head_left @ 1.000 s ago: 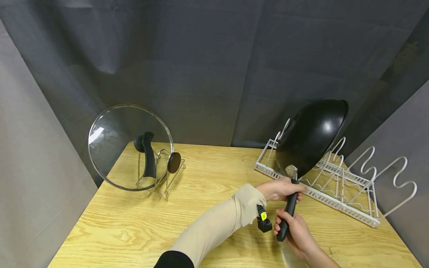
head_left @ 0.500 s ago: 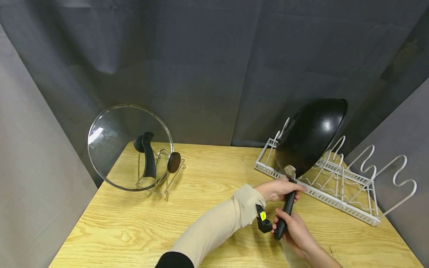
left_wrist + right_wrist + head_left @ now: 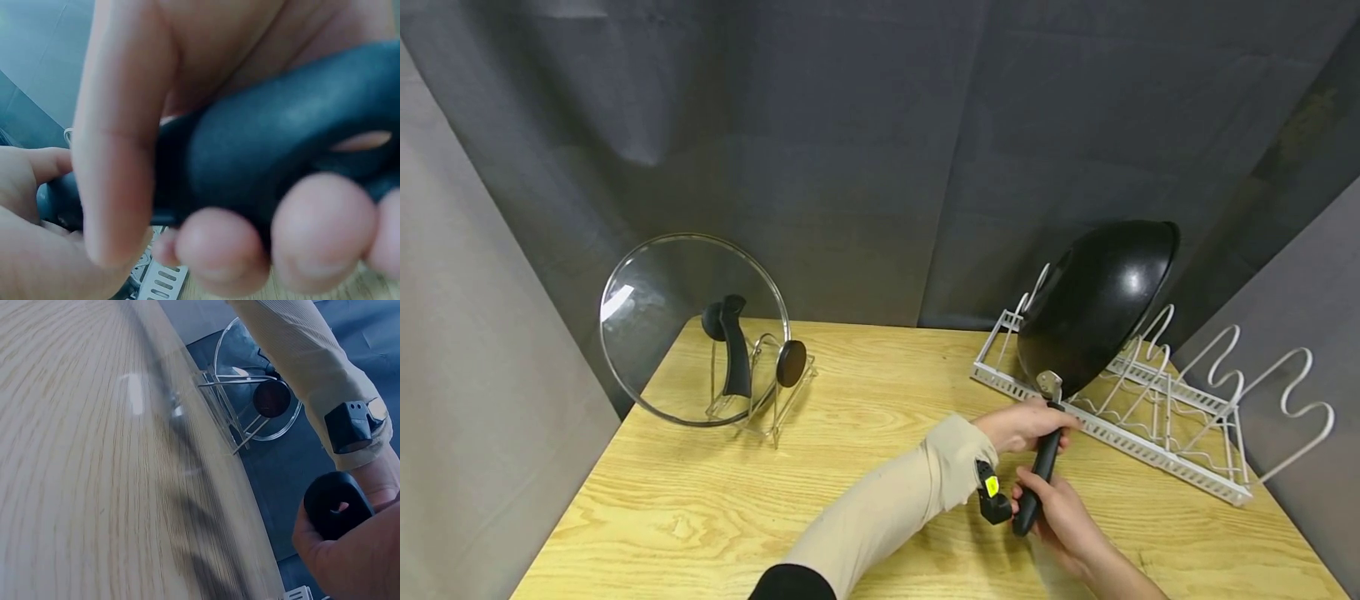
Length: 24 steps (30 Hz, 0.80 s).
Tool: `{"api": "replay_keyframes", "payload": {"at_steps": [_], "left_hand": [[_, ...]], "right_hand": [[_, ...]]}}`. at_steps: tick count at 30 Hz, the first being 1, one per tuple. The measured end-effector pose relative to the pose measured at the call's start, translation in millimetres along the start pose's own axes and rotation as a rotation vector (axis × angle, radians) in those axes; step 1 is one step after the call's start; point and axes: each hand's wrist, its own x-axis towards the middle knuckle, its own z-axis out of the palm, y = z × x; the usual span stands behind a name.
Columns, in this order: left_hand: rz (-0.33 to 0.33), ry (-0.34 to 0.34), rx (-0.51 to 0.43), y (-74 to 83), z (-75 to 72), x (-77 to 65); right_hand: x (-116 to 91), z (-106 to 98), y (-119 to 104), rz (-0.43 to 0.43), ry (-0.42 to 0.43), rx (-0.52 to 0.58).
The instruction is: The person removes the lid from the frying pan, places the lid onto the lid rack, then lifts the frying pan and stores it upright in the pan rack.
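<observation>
A black wok (image 3: 1093, 304) stands tilted on edge in the white wire rack (image 3: 1157, 450), its outer side toward me. My left hand (image 3: 1026, 423) grips the top of its black handle (image 3: 1047, 454), just below the metal bracket. Lower down, my right hand (image 3: 1060, 521) holds the handle near its end, thumb along the side. In the left wrist view, the right hand's fingers (image 3: 322, 231) curl under the handle. The right wrist view shows the handle's end (image 3: 337, 503) with its hanging hole, inside the right hand (image 3: 362, 556).
At the left, a glass lid (image 3: 655, 350) with a black handle stands upright in a small wire stand (image 3: 782, 408) with a dark round knob (image 3: 791, 363). The wooden table (image 3: 700, 508) is bordered by grey cloth behind and at the sides. Bent rack wires (image 3: 1300, 383) stick out right.
The handle's lower end has shifted slightly left, together with the right hand. The wok has tilted very little, and both hands keep their hold.
</observation>
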Motion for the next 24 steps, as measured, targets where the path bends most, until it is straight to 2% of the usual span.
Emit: {"api": "replay_keyframes", "payload": {"at_steps": [3, 10, 17, 24], "left_hand": [[0.015, 0.005, 0.026, -1.3, -1.2, -0.6], [0.049, 0.005, 0.093, -0.7, -11.3, -4.5], [0.081, -0.048, 0.185, 3.4, -23.7, -10.5], [0.070, -0.020, 0.179, 3.9, -33.7, -11.3]], "right_hand": [[-1, -2, 0, -0.003, -0.010, -0.038], [-2, -13, -2, -0.037, -0.092, -0.126], [-3, -19, -4, -0.061, -0.051, -0.194], [-3, -27, -4, -0.048, -0.046, -0.251]]}}
